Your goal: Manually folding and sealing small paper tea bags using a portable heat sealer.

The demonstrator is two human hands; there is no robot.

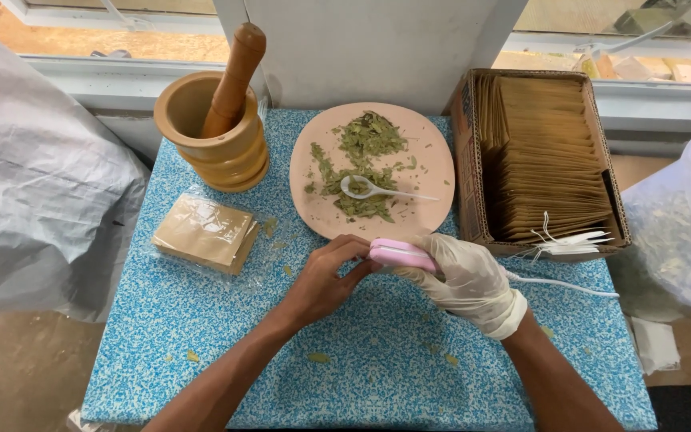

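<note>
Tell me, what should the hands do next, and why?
Probably press the pink sealer shut. The gloved right hand grips it, the bare left hand pinches at its front end, and its cord trails right; what sits inside is hidden.

The blue-speckled bench (377,368) carries a wooden mortar (216,136), pink plate (433,172), cardboard box (467,172), and bagged paper sachets (204,233).
</note>
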